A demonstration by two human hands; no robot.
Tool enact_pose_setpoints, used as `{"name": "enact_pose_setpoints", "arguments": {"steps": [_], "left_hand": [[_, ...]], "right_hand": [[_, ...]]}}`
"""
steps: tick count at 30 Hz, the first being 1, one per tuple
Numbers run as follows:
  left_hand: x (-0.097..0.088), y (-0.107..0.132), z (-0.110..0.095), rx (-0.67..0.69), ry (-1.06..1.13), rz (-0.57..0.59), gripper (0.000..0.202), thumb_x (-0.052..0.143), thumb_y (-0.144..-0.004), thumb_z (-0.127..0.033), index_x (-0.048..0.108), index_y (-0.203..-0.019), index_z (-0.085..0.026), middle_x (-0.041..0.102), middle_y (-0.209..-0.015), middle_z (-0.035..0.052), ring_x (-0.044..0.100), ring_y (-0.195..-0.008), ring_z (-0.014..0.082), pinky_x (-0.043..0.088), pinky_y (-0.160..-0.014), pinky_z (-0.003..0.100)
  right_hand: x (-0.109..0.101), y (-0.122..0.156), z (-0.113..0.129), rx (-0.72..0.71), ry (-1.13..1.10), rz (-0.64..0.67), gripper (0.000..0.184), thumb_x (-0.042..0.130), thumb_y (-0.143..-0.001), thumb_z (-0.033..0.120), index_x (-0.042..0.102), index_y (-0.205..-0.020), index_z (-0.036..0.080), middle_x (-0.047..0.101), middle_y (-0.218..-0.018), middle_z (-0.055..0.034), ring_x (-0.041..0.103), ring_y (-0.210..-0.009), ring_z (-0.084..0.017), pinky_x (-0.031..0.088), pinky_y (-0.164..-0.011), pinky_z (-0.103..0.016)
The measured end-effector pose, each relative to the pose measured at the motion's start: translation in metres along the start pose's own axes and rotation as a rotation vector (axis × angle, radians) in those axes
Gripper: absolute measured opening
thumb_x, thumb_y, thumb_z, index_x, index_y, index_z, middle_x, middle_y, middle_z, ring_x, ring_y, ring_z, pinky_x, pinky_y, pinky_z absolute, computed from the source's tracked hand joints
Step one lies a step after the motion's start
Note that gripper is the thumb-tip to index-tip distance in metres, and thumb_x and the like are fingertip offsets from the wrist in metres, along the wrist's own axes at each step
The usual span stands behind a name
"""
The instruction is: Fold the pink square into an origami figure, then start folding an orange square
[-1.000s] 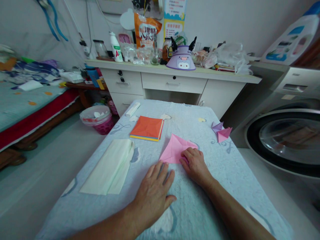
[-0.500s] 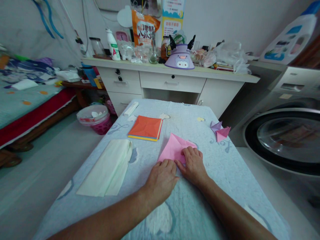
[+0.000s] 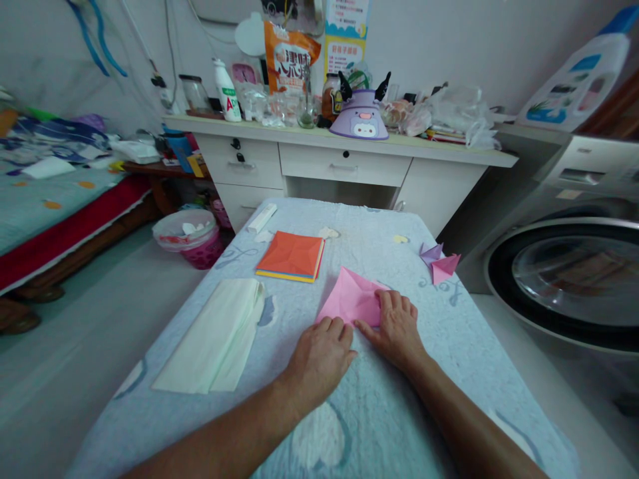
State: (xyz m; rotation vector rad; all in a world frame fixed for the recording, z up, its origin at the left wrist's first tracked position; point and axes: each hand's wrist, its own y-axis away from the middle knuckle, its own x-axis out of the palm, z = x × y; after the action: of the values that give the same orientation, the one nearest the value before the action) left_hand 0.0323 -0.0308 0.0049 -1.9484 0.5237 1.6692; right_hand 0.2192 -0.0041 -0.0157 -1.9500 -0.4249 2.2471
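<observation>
A sheet of pink paper (image 3: pixel 353 297), folded along its near edge, lies on the cloth-covered table in front of me. My left hand (image 3: pixel 324 352) presses the paper's near left corner, fingers curled and closed on it. At the right side of the sheet, my right hand (image 3: pixel 397 326) has its bent fingers on the edge and its thumb at the near fold, closed on the paper. The undersides of both hands are hidden. Beyond the left hand sits a stack of coloured paper (image 3: pixel 292 255) with an orange sheet on top.
Folded whitish material (image 3: pixel 212 339) lies at the left of the table (image 3: pixel 479 399). A small white box (image 3: pixel 262 218) rests at the far left corner. Purple (image 3: pixel 430 254) and pink (image 3: pixel 445 269) folded paper pieces stand at the right. A washing machine (image 3: pixel 564 193) borders the right side.
My right hand has slid a little to the right along the near edge of the pink paper, uncovering more of it. My left hand stays at the left corner.
</observation>
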Motion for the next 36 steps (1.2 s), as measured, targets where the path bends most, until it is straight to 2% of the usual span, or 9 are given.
{"name": "enact_pose_setpoints", "arguments": {"steps": [8,13,22,31,36], "left_hand": [[-0.004,0.000,0.004,-0.029,0.046,0.054,0.023,0.062,-0.086,-0.032,0.060,-0.105,-0.019,0.061,-0.098,0.0051,0.056,-0.095,0.0239,0.051,-0.081,0.039],[-0.005,0.001,0.003,-0.043,0.059,0.072,0.023,0.061,-0.087,-0.032,0.058,-0.107,-0.020,0.060,-0.100,0.0050,0.055,-0.097,0.0239,0.050,-0.083,0.040],[-0.005,0.002,0.003,-0.056,0.068,0.088,0.025,0.061,-0.087,-0.032,0.058,-0.108,-0.020,0.060,-0.102,0.0048,0.054,-0.097,0.0232,0.049,-0.084,0.038],[-0.003,0.002,0.003,-0.050,0.083,0.056,0.024,0.063,-0.085,-0.028,0.058,-0.107,-0.020,0.060,-0.101,0.0053,0.054,-0.097,0.0239,0.049,-0.084,0.040],[-0.001,0.003,0.005,-0.058,0.117,0.022,0.023,0.063,-0.085,-0.028,0.058,-0.106,-0.021,0.059,-0.100,0.0052,0.053,-0.097,0.0236,0.048,-0.085,0.040]], "right_hand": [[0.005,-0.001,-0.028,0.034,0.003,0.009,0.077,0.056,-0.074,0.068,0.043,-0.130,0.017,0.049,-0.129,-0.0174,0.045,-0.113,-0.036,0.034,-0.093,-0.052],[0.008,-0.001,-0.043,0.075,-0.013,0.083,0.082,0.059,-0.071,0.066,0.040,-0.135,0.018,0.044,-0.137,-0.0181,0.040,-0.123,-0.038,0.031,-0.097,-0.055],[0.001,-0.003,-0.051,0.136,-0.062,0.152,0.085,0.065,-0.068,0.063,0.038,-0.137,0.022,0.043,-0.140,-0.0164,0.039,-0.127,-0.039,0.032,-0.099,-0.056],[-0.001,-0.005,-0.064,0.159,-0.108,0.212,0.089,0.069,-0.067,0.057,0.033,-0.142,0.024,0.040,-0.143,-0.0162,0.038,-0.130,-0.039,0.033,-0.098,-0.057],[-0.004,-0.005,-0.070,0.139,-0.164,0.262,0.088,0.069,-0.069,0.051,0.033,-0.143,0.021,0.038,-0.146,-0.0175,0.036,-0.132,-0.038,0.031,-0.101,-0.056]]}}
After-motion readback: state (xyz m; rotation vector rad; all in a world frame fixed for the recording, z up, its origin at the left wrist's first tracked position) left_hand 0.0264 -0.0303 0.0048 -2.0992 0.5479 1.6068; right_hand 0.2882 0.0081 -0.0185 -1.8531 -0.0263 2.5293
